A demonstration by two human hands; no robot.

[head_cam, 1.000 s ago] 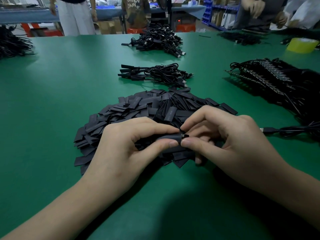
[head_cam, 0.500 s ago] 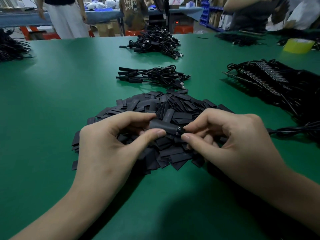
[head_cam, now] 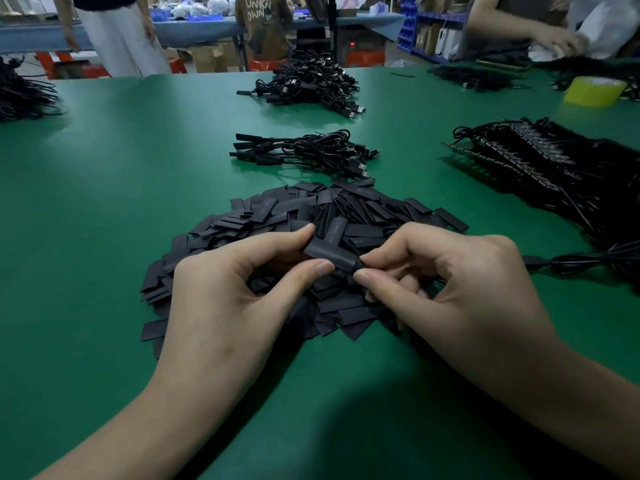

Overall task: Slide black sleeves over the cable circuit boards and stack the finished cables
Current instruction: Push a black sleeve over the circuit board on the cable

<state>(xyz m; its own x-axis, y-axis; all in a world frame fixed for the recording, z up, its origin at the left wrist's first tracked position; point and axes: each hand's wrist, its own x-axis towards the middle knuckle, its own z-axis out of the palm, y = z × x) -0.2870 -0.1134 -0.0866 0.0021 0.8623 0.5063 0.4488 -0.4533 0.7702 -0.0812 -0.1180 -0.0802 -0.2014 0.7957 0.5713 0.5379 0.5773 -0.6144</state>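
A black sleeve (head_cam: 329,253) is pinched between the thumb and forefinger of my left hand (head_cam: 228,289), just above a wide heap of loose flat black sleeves (head_cam: 294,216). My right hand (head_cam: 446,289) pinches the sleeve's right end, where the cable end goes in; the board itself is hidden inside. Its cable (head_cam: 581,261) runs off to the right across the table. Behind the heap lies a small bundle of sleeved cables (head_cam: 304,152). Unsleeved cables with bare circuit boards (head_cam: 540,161) lie in a row at the right.
The green table (head_cam: 104,202) also carries a larger cable pile (head_cam: 311,84) at the back, more cables at the far left (head_cam: 20,95) and a yellow tape roll (head_cam: 594,91) at the right. People stand and work beyond the far edge.
The sleeve has slid further over the cable end and tilted up to the left. My left hand's grip has shifted left along it; the hands rose slightly over the heap.
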